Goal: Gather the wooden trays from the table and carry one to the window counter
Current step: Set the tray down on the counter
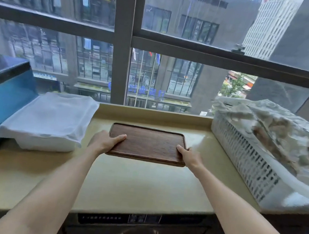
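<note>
A dark wooden tray [148, 143], rectangular with a low rim, is over the beige window counter [141, 185] at its middle, close to the glass. My left hand [105, 142] grips the tray's left edge, thumb on top. My right hand [189, 156] grips its right edge the same way. The tray's near edge looks slightly lifted; whether the far edge touches the counter I cannot tell. Only this single tray is in view.
A stack of folded white cloths [50, 121] lies left of the tray, beside a blue box with a dark lid [2, 94]. A white slotted basket [251, 163] heaped with cloths stands on the right. Window frame [122, 41] rises behind; a dark appliance front [136, 223] sits below the counter.
</note>
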The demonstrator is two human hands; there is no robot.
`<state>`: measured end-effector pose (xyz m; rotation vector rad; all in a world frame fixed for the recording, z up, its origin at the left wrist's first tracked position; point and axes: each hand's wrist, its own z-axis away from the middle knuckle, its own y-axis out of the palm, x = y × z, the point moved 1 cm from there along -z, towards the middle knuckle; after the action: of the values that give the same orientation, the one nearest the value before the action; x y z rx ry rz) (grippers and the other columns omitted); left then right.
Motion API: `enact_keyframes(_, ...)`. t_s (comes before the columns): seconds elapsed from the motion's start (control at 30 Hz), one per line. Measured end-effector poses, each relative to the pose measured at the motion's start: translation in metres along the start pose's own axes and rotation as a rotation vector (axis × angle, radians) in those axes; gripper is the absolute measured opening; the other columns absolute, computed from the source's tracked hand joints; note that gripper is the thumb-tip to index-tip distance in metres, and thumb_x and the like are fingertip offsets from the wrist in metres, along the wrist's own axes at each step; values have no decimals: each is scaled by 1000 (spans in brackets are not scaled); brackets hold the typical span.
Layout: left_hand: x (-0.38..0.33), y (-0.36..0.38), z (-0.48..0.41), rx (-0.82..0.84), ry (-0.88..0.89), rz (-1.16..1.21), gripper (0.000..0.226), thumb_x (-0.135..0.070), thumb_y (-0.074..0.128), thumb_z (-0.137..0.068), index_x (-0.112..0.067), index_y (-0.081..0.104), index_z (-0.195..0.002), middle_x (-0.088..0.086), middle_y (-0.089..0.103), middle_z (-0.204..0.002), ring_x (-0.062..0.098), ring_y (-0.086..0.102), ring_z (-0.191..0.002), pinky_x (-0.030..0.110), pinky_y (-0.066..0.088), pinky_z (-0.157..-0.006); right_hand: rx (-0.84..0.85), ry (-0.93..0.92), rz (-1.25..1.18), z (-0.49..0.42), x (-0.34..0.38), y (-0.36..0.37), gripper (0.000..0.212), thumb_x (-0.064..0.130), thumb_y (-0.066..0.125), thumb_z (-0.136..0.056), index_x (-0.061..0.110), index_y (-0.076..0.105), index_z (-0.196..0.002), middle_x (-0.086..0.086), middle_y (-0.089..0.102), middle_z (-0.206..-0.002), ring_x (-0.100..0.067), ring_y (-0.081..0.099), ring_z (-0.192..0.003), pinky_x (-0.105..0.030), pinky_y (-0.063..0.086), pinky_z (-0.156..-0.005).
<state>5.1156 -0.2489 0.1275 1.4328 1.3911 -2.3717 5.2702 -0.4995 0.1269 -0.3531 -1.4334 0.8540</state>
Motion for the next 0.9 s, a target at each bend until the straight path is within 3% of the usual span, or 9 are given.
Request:
enact_keyframes(0.13, -12, 11, -65, -12, -13, -36, 68, -65, 59, -72, -3, 63, -98, 12, 68, -98, 29, 62, -91, 38, 51, -81, 31, 27, 8, -69, 12, 16, 40, 50, 50, -84, 16, 46, -63, -10, 60, -86, -29, 57, -85, -33, 39, -70)
enact_keyframes(0.3, -14, 35, -125, 12, -68, -165, 71, -69, 51, -75, -3, 58, -100, 13, 66, -101, 27, 56, -83, 34, 43, -68, 93, 55, 46, -134, 14, 34, 38, 48, 48, -86, 15, 47, -69, -10, 60, -88, -27, 54, -82, -33, 38, -69)
enact_keyframes(0.5, -10, 65, -170, 19, -144, -176, 73, -66, 51, -77, 0, 55, -106, 17, 64, -109, 33, 58, -99, 32, 41, -71, 187, 59, 105, -192, 13, 53, 33, 42, 44, -88, 17, 39, -68, -10, 54, -92, -27, 49, -83, -32, 39, -69)
enact_keyframes(0.63, -14, 77, -195, 34, -162, -187, 73, -66, 51, -77, 0, 56, -107, 17, 64, -110, 34, 58, -101, 33, 42, -74, 206, 66, 105, -218, 11, 61, 31, 40, 43, -89, 9, 47, -90, -16, 59, -107, -28, 50, -89, -31, 36, -72)
enact_keyframes(0.73, -18, 84, -212, 47, -156, -221, 72, -66, 48, -78, -1, 60, -106, 17, 66, -109, 34, 59, -101, 32, 42, -74, 214, 67, 100, -232, 10, 65, 40, 38, 42, -90, 4, 49, -109, -18, 57, -118, -32, 53, -104, -31, 35, -74)
enact_keyframes(0.9, -27, 97, -234, 40, -164, -246, 60, -65, 49, -79, -5, 53, -79, 17, 65, -97, 30, 51, -79, 31, 39, -68, 223, 58, 88, -249, 4, 66, 42, 38, 41, -91, 3, 48, -114, -18, 57, -120, -33, 52, -108, -31, 34, -75)
